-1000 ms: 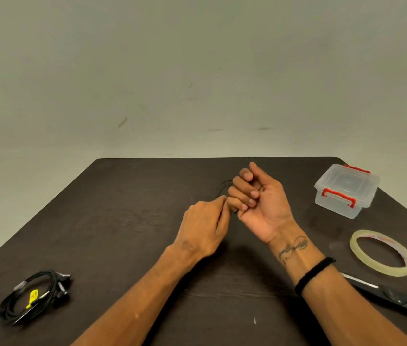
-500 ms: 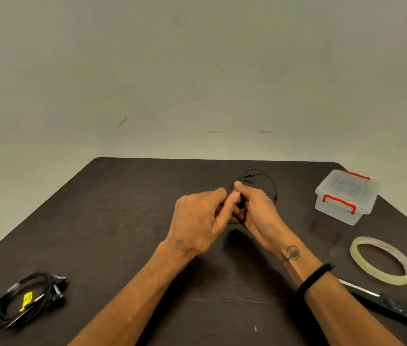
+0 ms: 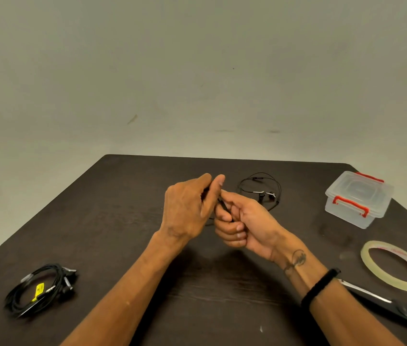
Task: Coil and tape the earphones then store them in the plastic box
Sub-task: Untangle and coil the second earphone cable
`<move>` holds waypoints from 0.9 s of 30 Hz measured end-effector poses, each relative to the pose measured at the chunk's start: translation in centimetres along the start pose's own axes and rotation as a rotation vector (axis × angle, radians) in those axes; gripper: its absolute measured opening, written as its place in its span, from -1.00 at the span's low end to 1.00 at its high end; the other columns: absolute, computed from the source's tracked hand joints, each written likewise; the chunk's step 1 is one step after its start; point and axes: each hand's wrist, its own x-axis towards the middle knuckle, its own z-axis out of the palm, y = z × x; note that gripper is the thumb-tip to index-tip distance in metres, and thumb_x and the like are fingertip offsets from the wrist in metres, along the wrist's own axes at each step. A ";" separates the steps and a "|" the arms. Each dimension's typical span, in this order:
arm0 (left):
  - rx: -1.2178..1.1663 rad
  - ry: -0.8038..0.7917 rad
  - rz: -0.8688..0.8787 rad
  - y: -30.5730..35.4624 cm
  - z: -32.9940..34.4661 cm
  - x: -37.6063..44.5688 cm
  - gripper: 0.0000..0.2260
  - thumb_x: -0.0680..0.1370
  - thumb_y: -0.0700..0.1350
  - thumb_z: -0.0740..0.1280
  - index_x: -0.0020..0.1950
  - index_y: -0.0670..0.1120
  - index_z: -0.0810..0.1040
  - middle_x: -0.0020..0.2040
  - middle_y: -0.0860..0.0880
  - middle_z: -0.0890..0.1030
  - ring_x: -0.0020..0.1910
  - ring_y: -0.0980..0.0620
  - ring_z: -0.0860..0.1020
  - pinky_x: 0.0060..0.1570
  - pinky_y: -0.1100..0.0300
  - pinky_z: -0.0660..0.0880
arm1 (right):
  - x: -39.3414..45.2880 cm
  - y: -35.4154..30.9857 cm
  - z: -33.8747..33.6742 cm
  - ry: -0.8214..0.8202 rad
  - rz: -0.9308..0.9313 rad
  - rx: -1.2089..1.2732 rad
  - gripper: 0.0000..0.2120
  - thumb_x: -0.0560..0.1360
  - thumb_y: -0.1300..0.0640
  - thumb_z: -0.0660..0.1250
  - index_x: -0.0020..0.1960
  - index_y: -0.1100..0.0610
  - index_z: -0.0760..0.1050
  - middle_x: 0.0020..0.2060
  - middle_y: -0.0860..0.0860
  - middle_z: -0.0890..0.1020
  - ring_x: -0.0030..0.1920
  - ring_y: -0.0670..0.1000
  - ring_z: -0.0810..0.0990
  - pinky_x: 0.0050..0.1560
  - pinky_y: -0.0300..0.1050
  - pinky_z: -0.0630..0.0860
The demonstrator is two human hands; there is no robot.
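Item count — two hands (image 3: 190, 208); two black earphone sets (image 3: 260, 192); one clear plastic box with red latches (image 3: 358, 198); one transparent tape roll (image 3: 395, 265); one pair of black-handled scissors (image 3: 392, 308).

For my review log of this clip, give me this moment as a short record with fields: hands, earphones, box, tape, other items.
left hand: left hand pinches the black cord
right hand: right hand curled round the same cord
earphones: earphones partly looped, earbuds lying on the table behind the hands, not yet taped
box: plastic box far right, lid on, red latches
tape: tape roll flat, right of the right forearm
other items: scissors near right; cable bundle with yellow tag near left
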 end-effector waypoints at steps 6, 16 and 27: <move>-0.363 -0.086 -0.293 -0.2 1.0 -0.3 -0.45 0.71 0.19 0.20 -0.35 -0.14 0.41 -0.48 -0.13 0.44 -0.47 -0.15 0.42 -0.43 -0.07 0.39 | -0.4 -0.4 -0.1 -0.316 -0.045 0.361 -0.66 0.66 0.00 -0.01 -0.27 0.09 0.22 -0.51 -0.04 0.12 -0.49 -0.06 0.06 -0.46 -0.14 0.02; -0.300 -0.408 -0.310 0.9 3.2 -2.8 -0.61 0.59 -0.05 0.22 -0.45 0.02 0.31 -0.56 0.06 0.38 -0.56 0.06 0.32 -0.47 0.13 0.27 | -0.6 -1.8 0.1 0.079 -0.436 0.566 -0.72 0.66 0.08 0.10 -0.17 0.14 0.43 -0.39 0.03 0.37 -0.37 0.01 0.35 -0.29 -0.10 0.35; 0.001 -0.171 0.005 1.5 1.2 -1.7 -0.54 0.72 0.08 0.14 -0.37 -0.02 0.36 -0.53 0.10 0.33 -0.55 0.04 0.34 -0.49 0.08 0.34 | 1.1 1.4 -1.5 0.855 -0.733 -0.554 -0.70 0.77 0.08 0.06 0.01 0.08 0.52 -0.23 0.00 0.62 -0.19 -0.04 0.62 -0.10 -0.11 0.61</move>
